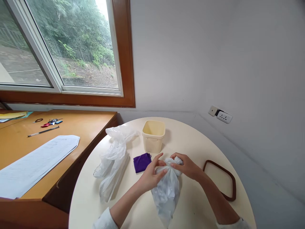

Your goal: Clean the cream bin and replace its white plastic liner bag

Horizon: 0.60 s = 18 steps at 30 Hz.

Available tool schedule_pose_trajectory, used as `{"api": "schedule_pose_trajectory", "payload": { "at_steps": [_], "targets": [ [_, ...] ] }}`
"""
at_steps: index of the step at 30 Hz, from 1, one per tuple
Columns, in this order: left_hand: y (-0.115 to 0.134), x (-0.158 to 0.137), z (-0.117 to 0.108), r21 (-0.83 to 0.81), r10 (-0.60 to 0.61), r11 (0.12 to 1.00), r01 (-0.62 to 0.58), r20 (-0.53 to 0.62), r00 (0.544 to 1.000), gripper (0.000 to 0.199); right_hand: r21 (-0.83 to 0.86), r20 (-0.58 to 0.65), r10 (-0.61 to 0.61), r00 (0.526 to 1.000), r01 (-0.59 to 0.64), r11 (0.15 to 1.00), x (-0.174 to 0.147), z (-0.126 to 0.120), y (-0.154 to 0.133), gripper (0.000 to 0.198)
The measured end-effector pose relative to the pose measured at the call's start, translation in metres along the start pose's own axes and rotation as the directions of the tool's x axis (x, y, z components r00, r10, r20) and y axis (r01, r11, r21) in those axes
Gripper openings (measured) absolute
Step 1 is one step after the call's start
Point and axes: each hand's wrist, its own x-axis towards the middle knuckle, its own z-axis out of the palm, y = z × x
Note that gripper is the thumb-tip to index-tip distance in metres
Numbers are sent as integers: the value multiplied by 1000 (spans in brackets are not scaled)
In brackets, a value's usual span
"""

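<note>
A stuffed white plastic bag [166,194], gathered and twisted at its top, hangs narrow end down over the near part of the round table. My right hand [186,165] grips the bunched neck with thumb and fingers. From the other side my left hand [152,173] curls round the bag just below the neck, its thumb against the plastic and its index finger lifted. What fills the bag cannot be made out. A folded purple cloth [142,163] lies just beyond my left hand. Behind it stands a cream plastic container [153,136] without a lid.
On the left of the round table [190,133] lies a crumpled clear plastic bag [113,162]. A brown rounded frame [232,183] rests near the right edge. The wooden desk [95,124] holds paper sheets [40,162], a pen [43,131] and keys [52,121].
</note>
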Motion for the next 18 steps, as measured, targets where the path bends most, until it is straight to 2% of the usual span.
{"api": "schedule_pose_trajectory", "payload": {
  "at_steps": [3, 6, 8, 9, 10, 11, 14, 18],
  "targets": [
    [-6, -1, -4, 52, -13, 998, 22, -157, 988, 41, 97, -98, 47, 994, -38, 995, 5, -19, 4, 24],
    [-12, -4, -6, 122, -26, 991, 53, -216, 976, 32, 136, -296, 67, 953, -28, 990, 17, -50, 8, 27],
    [-15, -5, -5, 177, -14, 983, 51, -207, 978, 29, 166, -480, 94, 872, -15, 986, 33, -71, 13, 30],
    [-16, -6, -5, 202, -1, 978, 42, -197, 980, 28, 197, -570, 121, 813, -8, 980, 42, -81, 16, 33],
    [-17, -7, -4, 226, 15, 974, 28, -186, 982, 27, 231, -641, 151, 752, 1, 973, 53, -90, 19, 35],
    [-18, -7, -4, 251, 33, 968, 13, -179, 983, 26, 247, -680, 163, 715, 13, 969, 64, -98, 22, 37],
    [-19, -9, -4, 330, 76, 944, -11, -183, 980, 23, 280, -739, 184, 648, 48, 959, 95, -114, 35, 41],
    [-18, -10, -6, 418, 94, 908, -7, -189, 977, 22, 340, -777, 267, 569, 23, 940, 122, -119, 63, 41]
  ]
}}
